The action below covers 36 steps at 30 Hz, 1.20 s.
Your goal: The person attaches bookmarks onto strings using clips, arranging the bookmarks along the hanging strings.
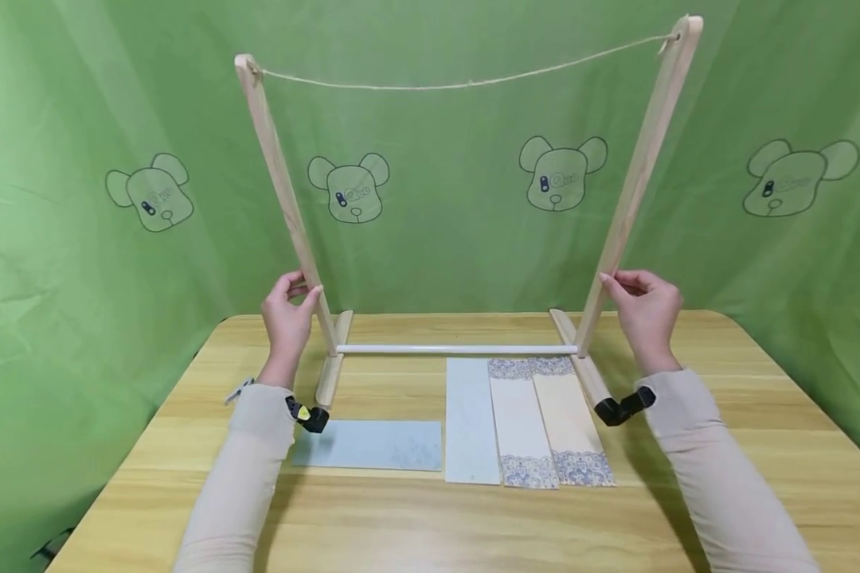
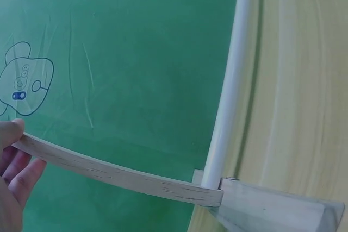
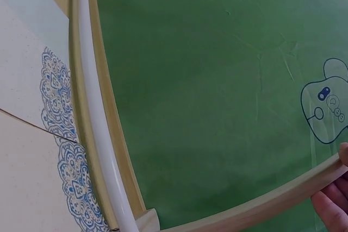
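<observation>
A wooden stand has a left post [image 1: 281, 175], a right post [image 1: 641, 167] and a white crossbar [image 1: 459, 349] low between them. Thin twine [image 1: 416, 87] sags between the post tops. My left hand [image 1: 290, 314] pinches the left post low down, thumb in front. On the other side my right hand [image 1: 645, 310] pinches the right post at about the same height. The left wrist view shows the wooden post [image 2: 109, 170] between thumb and fingers, meeting the crossbar [image 2: 228, 80]. In the right wrist view the other post [image 3: 261, 205] is held at the frame's edge.
In front of the crossbar lie a pale blue paper strip [image 1: 471, 422], a white one [image 1: 523, 422] and a cream one [image 1: 569, 414] with blue lace patterns. Another blue strip [image 1: 380, 446] lies sideways at left. Green curtain [image 1: 444, 255] hangs behind the wooden table [image 1: 401, 525].
</observation>
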Motion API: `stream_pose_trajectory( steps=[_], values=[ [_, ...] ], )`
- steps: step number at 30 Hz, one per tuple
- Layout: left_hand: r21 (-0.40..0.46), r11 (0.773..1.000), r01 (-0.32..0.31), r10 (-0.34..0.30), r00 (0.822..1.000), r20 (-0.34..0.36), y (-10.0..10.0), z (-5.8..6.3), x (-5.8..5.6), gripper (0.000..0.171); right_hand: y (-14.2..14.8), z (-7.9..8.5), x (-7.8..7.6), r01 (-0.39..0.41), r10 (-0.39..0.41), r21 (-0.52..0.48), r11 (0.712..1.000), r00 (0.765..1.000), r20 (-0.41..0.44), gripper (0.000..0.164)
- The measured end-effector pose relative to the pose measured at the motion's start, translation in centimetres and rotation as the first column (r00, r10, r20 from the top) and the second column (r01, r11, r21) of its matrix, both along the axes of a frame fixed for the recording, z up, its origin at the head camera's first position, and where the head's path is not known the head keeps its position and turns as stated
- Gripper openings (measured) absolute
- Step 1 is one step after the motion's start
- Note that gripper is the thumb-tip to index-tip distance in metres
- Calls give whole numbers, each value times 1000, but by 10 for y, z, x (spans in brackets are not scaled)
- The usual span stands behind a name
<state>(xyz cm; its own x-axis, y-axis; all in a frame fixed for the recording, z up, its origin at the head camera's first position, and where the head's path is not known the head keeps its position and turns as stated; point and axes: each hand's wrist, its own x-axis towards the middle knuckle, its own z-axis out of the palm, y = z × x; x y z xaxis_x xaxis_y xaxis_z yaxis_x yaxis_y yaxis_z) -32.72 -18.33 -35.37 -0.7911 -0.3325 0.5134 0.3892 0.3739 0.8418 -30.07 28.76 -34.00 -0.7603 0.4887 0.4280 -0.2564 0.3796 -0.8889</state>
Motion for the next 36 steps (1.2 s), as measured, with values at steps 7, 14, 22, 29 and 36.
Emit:
stream_pose_trajectory(
  steps=[7,14,22,29,36],
  values=[
    [31,999,34,-35,999,31,-3,1,5,36,-2,3,8,-39,39,2,999,999,20,32],
    [-27,997,72,-71,997,23,-11,1,11,39,-3,4,17,-70,64,77,995,994,84,39],
    [-63,994,89,-84,993,85,-23,-6,23,42,1,-5,25,-106,92,138,985,991,100,39],
    [-78,990,120,-110,987,115,-39,-11,35,42,9,-14,36,-153,140,138,978,985,98,46],
    [-155,983,102,-80,987,143,-54,-15,49,43,10,-20,53,-181,155,208,961,979,133,45]
  ],
)
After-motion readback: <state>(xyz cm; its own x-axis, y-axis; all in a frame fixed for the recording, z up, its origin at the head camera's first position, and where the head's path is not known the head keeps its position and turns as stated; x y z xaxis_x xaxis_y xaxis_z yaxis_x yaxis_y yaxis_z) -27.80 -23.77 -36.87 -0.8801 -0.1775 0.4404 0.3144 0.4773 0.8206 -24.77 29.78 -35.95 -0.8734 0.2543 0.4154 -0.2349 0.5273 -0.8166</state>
